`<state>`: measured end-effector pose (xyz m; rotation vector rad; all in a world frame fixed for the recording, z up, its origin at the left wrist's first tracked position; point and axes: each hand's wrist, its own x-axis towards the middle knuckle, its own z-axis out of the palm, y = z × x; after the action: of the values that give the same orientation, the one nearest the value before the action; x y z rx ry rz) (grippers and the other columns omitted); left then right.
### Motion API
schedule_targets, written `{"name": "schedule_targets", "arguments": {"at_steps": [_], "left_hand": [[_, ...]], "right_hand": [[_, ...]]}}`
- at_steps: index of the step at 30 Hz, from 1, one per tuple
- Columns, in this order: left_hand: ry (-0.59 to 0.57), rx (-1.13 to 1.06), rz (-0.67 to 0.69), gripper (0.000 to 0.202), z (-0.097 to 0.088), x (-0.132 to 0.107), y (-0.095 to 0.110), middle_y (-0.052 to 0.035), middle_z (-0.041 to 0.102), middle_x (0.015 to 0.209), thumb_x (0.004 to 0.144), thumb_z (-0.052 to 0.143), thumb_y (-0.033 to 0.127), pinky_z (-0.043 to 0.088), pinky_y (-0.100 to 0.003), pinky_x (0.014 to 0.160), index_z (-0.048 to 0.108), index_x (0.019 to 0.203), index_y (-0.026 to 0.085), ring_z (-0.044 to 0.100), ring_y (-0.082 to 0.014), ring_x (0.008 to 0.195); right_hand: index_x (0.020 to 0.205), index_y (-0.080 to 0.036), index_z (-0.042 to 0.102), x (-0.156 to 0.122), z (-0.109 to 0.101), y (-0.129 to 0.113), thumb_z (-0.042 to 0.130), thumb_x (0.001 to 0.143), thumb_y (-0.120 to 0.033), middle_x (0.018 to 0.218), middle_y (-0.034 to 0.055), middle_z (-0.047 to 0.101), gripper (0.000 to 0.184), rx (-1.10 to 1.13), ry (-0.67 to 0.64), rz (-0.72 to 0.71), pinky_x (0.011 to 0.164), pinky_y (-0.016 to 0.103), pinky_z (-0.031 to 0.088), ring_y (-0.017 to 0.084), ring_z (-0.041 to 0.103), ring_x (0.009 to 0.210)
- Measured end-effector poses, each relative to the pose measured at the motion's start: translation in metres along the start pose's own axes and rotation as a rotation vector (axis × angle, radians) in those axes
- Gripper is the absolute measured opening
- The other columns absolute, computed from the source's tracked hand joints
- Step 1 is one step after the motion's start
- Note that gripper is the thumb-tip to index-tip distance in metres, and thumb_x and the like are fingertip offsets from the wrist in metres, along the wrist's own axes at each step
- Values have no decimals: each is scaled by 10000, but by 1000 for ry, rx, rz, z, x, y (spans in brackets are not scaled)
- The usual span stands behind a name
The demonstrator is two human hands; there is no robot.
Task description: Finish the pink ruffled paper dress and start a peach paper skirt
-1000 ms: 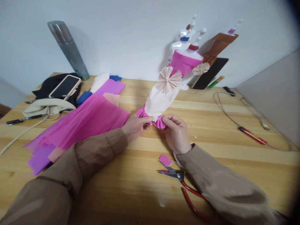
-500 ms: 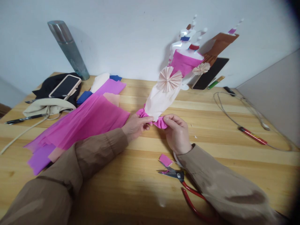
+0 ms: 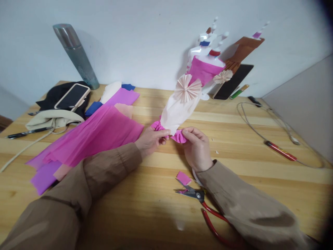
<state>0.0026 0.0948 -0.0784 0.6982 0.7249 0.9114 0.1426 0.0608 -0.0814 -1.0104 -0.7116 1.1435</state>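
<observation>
A paper doll (image 3: 185,97) in a cream skirt with a pink bodice and a pleated cream rosette leans across the wooden table (image 3: 145,205). A gathered pink crepe ruffle (image 3: 176,136) runs along the skirt's hem. My left hand (image 3: 151,140) pinches the ruffle's left end against the hem, fingers closed. My right hand (image 3: 196,147) pinches the ruffle's right end between thumb and fingers.
Pink, purple and peach crepe sheets (image 3: 88,139) lie to the left. Red-handled scissors (image 3: 208,211) and a pink scrap (image 3: 183,177) lie near my right wrist. A phone (image 3: 72,96) on dark cloth, a steel flask (image 3: 76,55), a pen (image 3: 26,132), cables (image 3: 275,125) and a tablet (image 3: 232,81) ring the table.
Almost nothing has moved. My right fingers have shifted slightly along the pink ruffle; the doll and left hand stay in place.
</observation>
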Motion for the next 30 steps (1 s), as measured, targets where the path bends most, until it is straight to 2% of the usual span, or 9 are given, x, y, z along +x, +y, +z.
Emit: {"name": "schedule_targets", "arguments": {"at_steps": [30], "left_hand": [[2,-7,-7,345,0,-1,0,29,603,654,593,835,207,299,-191,470,589,824,135,503,-49,540]], "right_hand": [[539,-171,601,1,2,-3,761,539,-222,524,-31,544,167,51,69,-4,517,232,347,83,444,502]]}}
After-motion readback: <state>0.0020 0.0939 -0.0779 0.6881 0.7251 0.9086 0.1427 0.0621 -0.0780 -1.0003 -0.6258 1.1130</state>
